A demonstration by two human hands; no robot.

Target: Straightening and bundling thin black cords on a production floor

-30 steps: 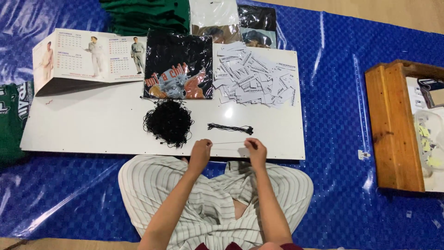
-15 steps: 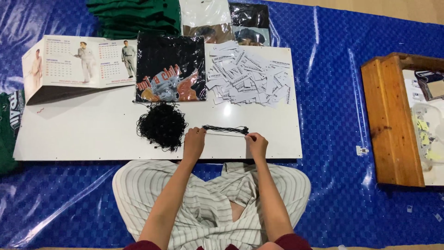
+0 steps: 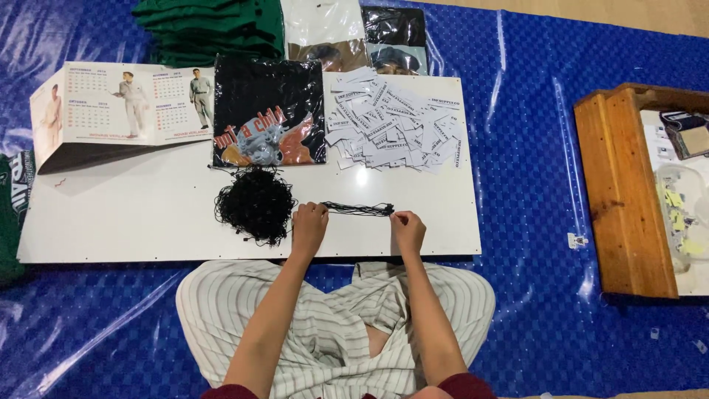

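A low white board desk point(image 3: 148, 222) lies on blue plastic sheeting point(image 3: 532, 148). Near its front edge, the left hand point(image 3: 309, 225) and right hand point(image 3: 408, 229) each keep a pinching grip on a thin black string bundle point(image 3: 358, 210) (pulled straight), beside a tangled black string heap point(image 3: 255, 205).

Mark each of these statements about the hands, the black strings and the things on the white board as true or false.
1. Both hands rest on the white board. True.
2. The left hand sits just right of the tangled pile of black strings. True.
3. The small straight bundle of black strings lies on the blue tarp. False: it lies on the board, stretched between the left hand and the right hand.
4. The heap of white paper tags is at the board's far right corner. True.
5. The desk calendar stands beside the wooden tray. False: it stands at the board's far left; the wooden tray is off to the right on the blue tarp.
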